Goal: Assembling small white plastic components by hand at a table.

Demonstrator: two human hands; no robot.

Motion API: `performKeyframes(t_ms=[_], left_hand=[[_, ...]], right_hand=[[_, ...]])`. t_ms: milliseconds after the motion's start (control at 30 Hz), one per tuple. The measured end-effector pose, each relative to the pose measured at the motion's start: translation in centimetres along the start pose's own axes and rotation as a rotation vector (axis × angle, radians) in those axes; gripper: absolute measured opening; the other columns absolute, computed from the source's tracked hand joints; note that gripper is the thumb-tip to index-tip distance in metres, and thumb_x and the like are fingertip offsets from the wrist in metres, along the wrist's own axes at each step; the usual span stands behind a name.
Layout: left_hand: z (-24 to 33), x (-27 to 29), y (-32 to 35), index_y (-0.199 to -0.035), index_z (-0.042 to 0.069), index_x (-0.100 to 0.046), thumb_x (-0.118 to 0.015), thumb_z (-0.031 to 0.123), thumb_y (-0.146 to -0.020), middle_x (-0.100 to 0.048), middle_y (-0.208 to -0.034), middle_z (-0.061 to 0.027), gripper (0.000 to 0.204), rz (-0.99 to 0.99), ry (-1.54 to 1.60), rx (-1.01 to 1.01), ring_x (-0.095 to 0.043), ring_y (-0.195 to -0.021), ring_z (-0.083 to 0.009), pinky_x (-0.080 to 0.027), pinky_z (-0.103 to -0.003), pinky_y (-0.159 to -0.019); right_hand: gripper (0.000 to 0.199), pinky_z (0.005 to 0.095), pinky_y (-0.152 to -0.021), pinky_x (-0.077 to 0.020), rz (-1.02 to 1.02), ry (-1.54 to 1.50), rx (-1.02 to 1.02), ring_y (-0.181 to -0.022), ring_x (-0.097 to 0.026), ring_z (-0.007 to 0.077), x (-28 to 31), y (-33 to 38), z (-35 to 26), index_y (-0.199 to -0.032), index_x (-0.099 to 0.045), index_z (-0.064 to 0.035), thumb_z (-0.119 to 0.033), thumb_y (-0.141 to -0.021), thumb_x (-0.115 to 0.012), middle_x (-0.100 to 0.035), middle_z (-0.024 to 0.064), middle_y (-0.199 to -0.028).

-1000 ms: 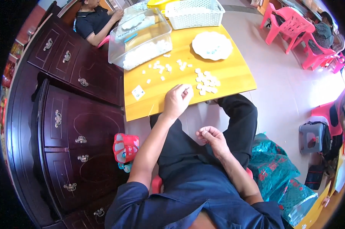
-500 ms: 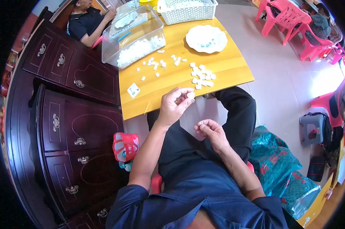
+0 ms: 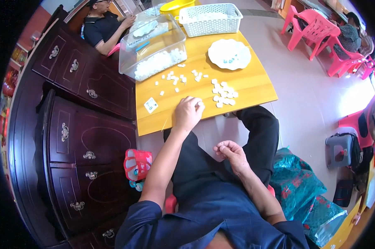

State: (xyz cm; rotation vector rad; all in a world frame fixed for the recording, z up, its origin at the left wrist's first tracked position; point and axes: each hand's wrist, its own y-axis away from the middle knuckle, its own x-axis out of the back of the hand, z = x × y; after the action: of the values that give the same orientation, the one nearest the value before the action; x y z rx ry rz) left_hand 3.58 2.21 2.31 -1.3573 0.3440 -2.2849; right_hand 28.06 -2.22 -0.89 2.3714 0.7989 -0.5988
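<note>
My left hand [image 3: 188,113] rests on the near edge of the yellow table [image 3: 254,85], fingers curled, with a small white piece pinched at the fingertips. Just beyond it lies a cluster of small white pieces [image 3: 223,94], and more of them are scattered [image 3: 177,79] farther back. My right hand [image 3: 230,150] hovers over my lap with its fingers curled together; I see nothing in it. A small square card [image 3: 151,105] lies on the table left of my left hand.
A clear plastic box [image 3: 154,47] of white pieces, a white plate [image 3: 229,54], a white basket [image 3: 210,18] and a yellow bowl [image 3: 177,6] stand farther back. Another person [image 3: 104,29] sits at the far left. A dark wooden cabinet [image 3: 83,124] is left, pink chairs [image 3: 316,33] right.
My left hand has drawn back from the cluster of white pieces toward the table's near edge. My right hand has stayed over my lap.
</note>
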Motion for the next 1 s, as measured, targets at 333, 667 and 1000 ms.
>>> performKeyframes(t_ms=[333,667,1000], left_hand=[[-2.0,-0.3,-2.5,-0.124,0.004,-0.06,-0.066,0.016,-0.087,-0.063,-0.096,-0.0157,0.04,0.066,-0.131,0.039,-0.061,-0.092,-0.0342,-0.049,-0.045,-0.085],[-4.2,0.7,-3.7,-0.123,0.007,-0.063,-0.065,0.019,-0.089,-0.062,-0.099,-0.0161,0.036,-0.037,-0.347,0.111,-0.061,-0.095,-0.0335,-0.051,-0.045,-0.082],[-4.2,0.8,-2.5,-0.105,0.01,-0.073,-0.071,0.023,-0.086,-0.063,-0.09,-0.0113,0.023,0.056,-0.309,0.077,-0.064,-0.086,-0.0298,-0.053,-0.043,-0.076]], right_hand=[[0.011,0.0247,-0.073,-0.0521,-0.04,0.015,-0.044,-0.08,-0.064,0.0097,0.5,-0.5,1.2,-0.103,-0.065,-0.0048,-0.012,-0.099,-0.058,-0.072,0.0065,-0.098],[0.011,0.0251,-0.072,-0.0522,-0.056,0.053,-0.055,-0.08,-0.064,0.011,0.0,-0.6,1.4,-0.102,-0.064,-0.0043,-0.012,-0.099,-0.058,-0.072,0.0071,-0.098],[0.011,0.0252,-0.07,-0.0512,-0.053,0.065,-0.068,-0.079,-0.064,0.0116,0.2,-1.0,1.8,-0.103,-0.065,-0.0038,-0.012,-0.099,-0.058,-0.072,0.0075,-0.098]])
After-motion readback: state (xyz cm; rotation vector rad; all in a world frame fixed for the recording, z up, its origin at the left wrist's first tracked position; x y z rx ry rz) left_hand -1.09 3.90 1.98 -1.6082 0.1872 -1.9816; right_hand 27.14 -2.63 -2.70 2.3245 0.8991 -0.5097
